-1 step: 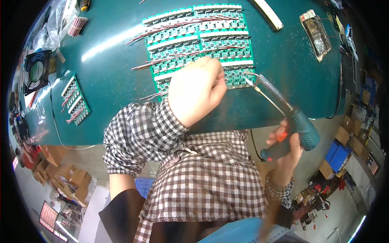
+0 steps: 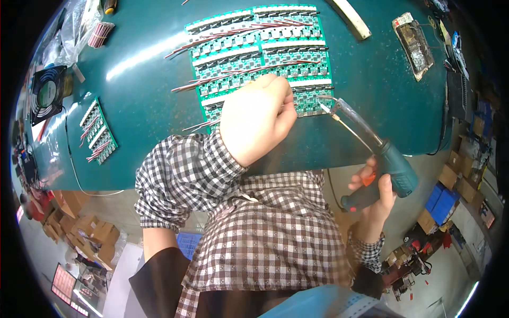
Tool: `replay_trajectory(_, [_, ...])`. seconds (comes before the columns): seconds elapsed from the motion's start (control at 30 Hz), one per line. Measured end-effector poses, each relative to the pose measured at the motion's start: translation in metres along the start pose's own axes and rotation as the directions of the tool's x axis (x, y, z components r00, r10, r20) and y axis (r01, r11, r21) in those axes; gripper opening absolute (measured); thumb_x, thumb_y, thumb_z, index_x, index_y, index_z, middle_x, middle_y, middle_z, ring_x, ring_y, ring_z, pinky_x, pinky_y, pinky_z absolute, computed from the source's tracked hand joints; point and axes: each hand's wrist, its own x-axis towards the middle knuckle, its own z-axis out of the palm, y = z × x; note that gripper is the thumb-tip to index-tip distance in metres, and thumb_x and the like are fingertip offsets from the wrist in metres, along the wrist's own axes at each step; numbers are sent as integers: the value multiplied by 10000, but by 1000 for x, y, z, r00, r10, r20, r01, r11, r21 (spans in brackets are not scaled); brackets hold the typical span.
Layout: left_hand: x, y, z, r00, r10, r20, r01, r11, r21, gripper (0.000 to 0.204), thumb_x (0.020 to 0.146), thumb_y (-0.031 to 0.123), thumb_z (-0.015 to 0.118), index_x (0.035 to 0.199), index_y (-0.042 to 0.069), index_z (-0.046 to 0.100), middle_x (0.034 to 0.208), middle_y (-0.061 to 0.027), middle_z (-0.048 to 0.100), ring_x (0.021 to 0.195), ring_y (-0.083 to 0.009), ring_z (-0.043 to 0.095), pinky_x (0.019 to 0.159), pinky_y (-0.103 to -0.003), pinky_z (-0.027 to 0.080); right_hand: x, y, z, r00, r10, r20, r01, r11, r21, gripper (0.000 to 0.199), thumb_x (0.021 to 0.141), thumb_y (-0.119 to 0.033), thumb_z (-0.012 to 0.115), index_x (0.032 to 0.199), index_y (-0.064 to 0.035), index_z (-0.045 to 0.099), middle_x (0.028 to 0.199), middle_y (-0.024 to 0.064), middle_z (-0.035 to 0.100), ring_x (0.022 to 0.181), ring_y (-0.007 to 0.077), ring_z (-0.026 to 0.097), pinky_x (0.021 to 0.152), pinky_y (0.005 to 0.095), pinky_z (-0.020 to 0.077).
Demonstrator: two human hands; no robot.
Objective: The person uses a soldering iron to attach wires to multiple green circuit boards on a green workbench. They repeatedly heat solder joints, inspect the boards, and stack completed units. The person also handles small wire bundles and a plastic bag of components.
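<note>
Circuit boards (image 2: 286,52), a big green panel of them, are lying flat on the dark green table (image 2: 148,114), right in front of the person. Reddish and dark wires (image 2: 228,77) run across them in rows, loose ends poking past the left edge. The left hand (image 2: 257,119) is over the lower part of the panel, thumb and fingers curled close together; can't tell if there's anything pinched in there. The right hand (image 2: 375,212), well apart from the left, is wrapped around a green soldering gun (image 2: 397,169), its tip by the panel's lower right corner. Can't tell if it's touching. Further out, there's a smaller board (image 2: 99,132) with wires off to the left, then a black fan (image 2: 47,95). Up top right there's a white bar (image 2: 351,20) and a grubby tray (image 2: 415,50).
</note>
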Motion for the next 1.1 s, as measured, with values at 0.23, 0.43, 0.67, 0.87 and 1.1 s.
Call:
replay_trajectory(0.23, [5, -1, -4, 997, -65, 51, 70, 992, -106, 59, 718, 50, 629, 743, 36, 578, 689, -83, 557, 612, -219, 575, 570, -331, 470, -1, -4, 2, 1000, 20, 23, -19, 998, -53, 476, 877, -283, 622, 1139, 105, 533, 837, 122, 620, 725, 235, 675, 625, 336, 603])
replay_trajectory(0.43, [11, -2, -6, 999, -12, 33, 13, 1000, -25, 56, 712, 60, 633, 746, 43, 591, 682, -82, 559, 596, -212, 580, 560, -327, 471, 0, -13, 6, 999, 50, 6, -49, 995, -89, 495, 858, -279, 641, 1137, 115, 535, 826, 122, 625, 709, 230, 669, 619, 328, 591])
replay_trajectory(0.67, [12, -5, -5, 998, -17, 60, 20, 999, -48, 54, 713, 71, 628, 746, 44, 594, 683, -82, 560, 597, -212, 580, 565, -329, 471, 3, -16, 9, 998, 65, 14, -63, 990, -128, 498, 838, -275, 667, 1124, 114, 547, 805, 126, 624, 680, 214, 657, 606, 315, 581])
replay_trajectory(0.87, [14, -3, -7, 996, -28, 88, 32, 998, -52, 53, 714, 74, 626, 747, 46, 595, 679, -82, 554, 595, -217, 573, 564, -331, 465, 2, -18, 12, 996, 85, -19, -87, 987, -139, 476, 829, -248, 671, 1117, 113, 553, 800, 128, 623, 667, 211, 654, 607, 314, 580])
replay_trajectory(1.1, [14, -4, -7, 996, -26, 88, 30, 998, -55, 49, 715, 74, 629, 742, 50, 596, 680, -80, 557, 598, -219, 576, 560, -329, 466, 2, -19, 13, 996, 92, -1, -91, 981, -169, 449, 815, -195, 679, 1119, 112, 555, 809, 126, 630, 669, 209, 655, 620, 316, 578])
